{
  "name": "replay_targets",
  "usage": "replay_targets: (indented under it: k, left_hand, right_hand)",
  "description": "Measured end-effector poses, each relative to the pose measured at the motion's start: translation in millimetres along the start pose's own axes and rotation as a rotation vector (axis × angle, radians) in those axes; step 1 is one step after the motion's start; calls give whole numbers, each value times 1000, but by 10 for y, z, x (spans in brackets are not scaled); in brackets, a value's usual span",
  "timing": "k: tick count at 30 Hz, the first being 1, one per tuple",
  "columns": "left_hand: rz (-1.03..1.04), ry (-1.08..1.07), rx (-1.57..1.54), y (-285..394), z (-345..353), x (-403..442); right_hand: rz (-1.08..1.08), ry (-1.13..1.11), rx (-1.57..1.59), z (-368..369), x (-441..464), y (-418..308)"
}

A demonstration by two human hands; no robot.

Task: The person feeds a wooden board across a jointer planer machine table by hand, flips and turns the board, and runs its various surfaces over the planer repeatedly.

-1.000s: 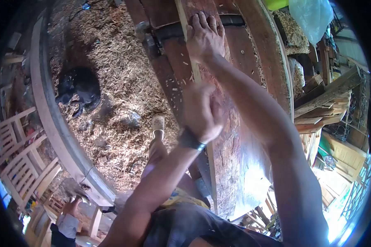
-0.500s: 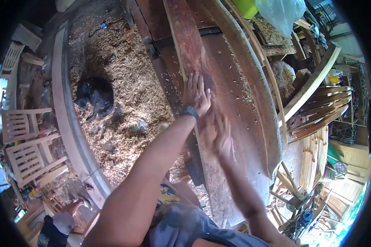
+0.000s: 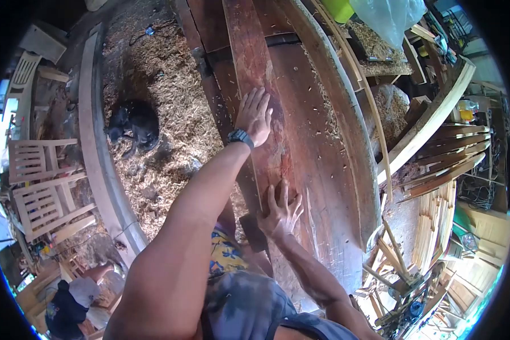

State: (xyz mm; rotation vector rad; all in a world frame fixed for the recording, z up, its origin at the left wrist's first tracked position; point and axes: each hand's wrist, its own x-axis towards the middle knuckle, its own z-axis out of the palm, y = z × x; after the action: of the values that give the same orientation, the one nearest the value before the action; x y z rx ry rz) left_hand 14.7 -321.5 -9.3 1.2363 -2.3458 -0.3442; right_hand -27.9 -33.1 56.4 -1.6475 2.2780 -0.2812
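Observation:
My left hand (image 3: 255,118), with a dark watch (image 3: 241,137) on the wrist, rests palm down on a long reddish-brown wooden board (image 3: 249,51). Its fingers are stretched out and point up the board. Closer to my body, my right hand (image 3: 281,212) lies on the same board with its fingers spread and slightly bent. No tool shows in either hand, though the undersides of both palms are hidden. The board lies lengthwise on a wide brown wooden work surface (image 3: 323,198) sprinkled with small shavings.
A thick curved timber (image 3: 354,130) borders the right side. Curly shavings (image 3: 178,107) cover the floor at left, where a black dog (image 3: 139,124) lies. Slatted wooden pieces (image 3: 45,207) stand beyond a long pale beam (image 3: 93,130). Another person (image 3: 68,306) is at lower left.
My right hand, blurred earlier, has come back toward my body and left, and now shows sharply. The left hand stays flat on the board. The whole view has shifted slightly.

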Motion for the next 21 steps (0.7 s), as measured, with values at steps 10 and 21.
replay_targets:
  k: [10, 21]
  left_hand:
    - [-5, 64, 13, -511, 197, 963]
    - [-8, 20, 90, -1459, 450, 2292]
  right_hand:
    - [-28, 10, 11, 8, 1001, -103]
    - [-238, 147, 61, 160, 2501, -421]
